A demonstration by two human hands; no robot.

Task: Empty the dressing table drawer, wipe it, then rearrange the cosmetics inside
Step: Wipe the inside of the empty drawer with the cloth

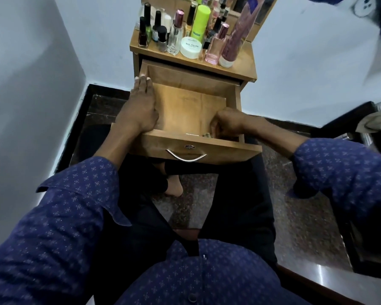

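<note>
Drawer (186, 100): pulled well out of the dressing table (240, 69), toward the seated person. Wooden floor mostly bare; only a few small items show at the near right corner, behind the front panel, too small to identify.
Drawer front: curved metal handle (185, 156) with a small round lock (189, 147) just above it, both untouched.
Left hand (141, 102): lies flat along the drawer's left wall, fingers straight and together, fingertips reaching the far end of that wall, palm over the rim. Holds nothing.
Right hand (226, 124): inside the drawer at the near right corner, knuckles up, fingers curled downward next to the small items there. The front panel and the hand itself hide the fingertips; cannot tell whether it has hold of anything.
Cosmetics (185, 29): standing crowded on the dressing table top, behind the drawer.
Tabletop detail: dark-capped nail polish bottles (151, 29) at left; clear perfume bottle (176, 37) with a pink cap; white round jar (191, 49) lettered "NAIL POLISH" near the front edge; bright green tube (200, 22) behind the jar; pink bottle (217, 46) and a tall mauve spray can (240, 31) at right.
Mirror (207, 1): at the back of the table, reflecting some bottles.
Person: seated, blue patterned sleeves (339, 168), dark trousers, one bare foot (174, 188) on the speckled floor below the drawer.
Surroundings: white walls meet in a corner at left.
</note>
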